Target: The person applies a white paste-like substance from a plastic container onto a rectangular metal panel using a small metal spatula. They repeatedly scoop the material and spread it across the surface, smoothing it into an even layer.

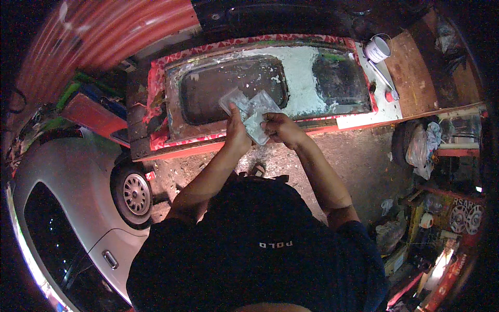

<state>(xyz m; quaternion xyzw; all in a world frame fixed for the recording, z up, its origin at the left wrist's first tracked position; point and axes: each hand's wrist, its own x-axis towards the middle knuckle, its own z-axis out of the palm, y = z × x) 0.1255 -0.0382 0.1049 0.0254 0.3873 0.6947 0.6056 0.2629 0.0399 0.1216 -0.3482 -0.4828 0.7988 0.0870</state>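
Observation:
My left hand (237, 132) is closed on a flat, whitish see-through rectangular piece (235, 98), with the thumb on its face. My right hand (283, 130) pinches the edge of a second such piece (255, 136), slanted beside the first. The two overlap in the middle; whether they are joined, I cannot tell. Both are held up in front of a large worn panel (174, 99) lying on the bench. This panel has a rounded dark recess (208, 88) and a smeared white coating (299, 78) on its right part.
A red patterned sheet (156, 88) lies under the panel. A white bucket (378, 49) and a long grey tool (383, 80) rest at the bench's right end. A silver car (88, 156) stands at left. Plastic bags (418, 148) and cluttered shelving (436, 208) are at right.

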